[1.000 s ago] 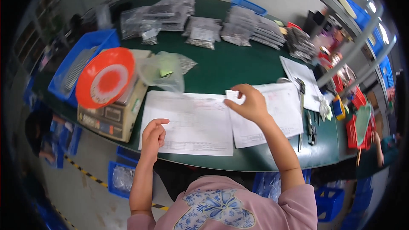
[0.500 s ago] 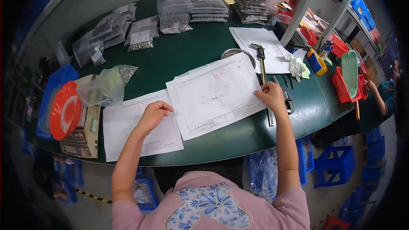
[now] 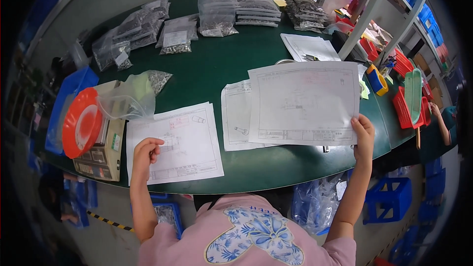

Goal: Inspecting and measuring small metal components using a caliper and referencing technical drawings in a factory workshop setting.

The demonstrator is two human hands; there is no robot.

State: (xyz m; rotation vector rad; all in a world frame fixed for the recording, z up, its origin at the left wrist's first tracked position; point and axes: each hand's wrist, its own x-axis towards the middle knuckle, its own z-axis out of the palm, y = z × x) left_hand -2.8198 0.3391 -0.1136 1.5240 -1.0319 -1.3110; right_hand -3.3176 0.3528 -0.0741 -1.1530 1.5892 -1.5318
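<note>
My right hand [image 3: 363, 132] pinches the lower right corner of a printed technical drawing [image 3: 305, 103], which is lifted off the table. Partly under it, a second drawing [image 3: 236, 113] lies on the green table [image 3: 212, 74]. My left hand [image 3: 147, 153] has its fingers curled, with nothing visible in them, over the left edge of another drawing [image 3: 197, 152] that shows a small cylindrical part. The lifted sheet covers most of a metal dish [image 3: 285, 61] and a caliper [image 3: 310, 57]; only their edges show.
On the left, an orange-red dish [image 3: 83, 122] sits on a scale [image 3: 111, 155] beside a blue bin [image 3: 88, 77]. Bags of metal parts [image 3: 217, 15] line the back. To the right are a tape dispenser [image 3: 378, 81], red baskets [image 3: 403, 111], a shelf post [image 3: 363, 14] and a co-worker's hand [image 3: 435, 110].
My right hand has lifted the upper drawing and carried it right, uncovering another sheet and hiding the caliper. My left hand has shifted left over the left drawing. The view has shifted slightly.
</note>
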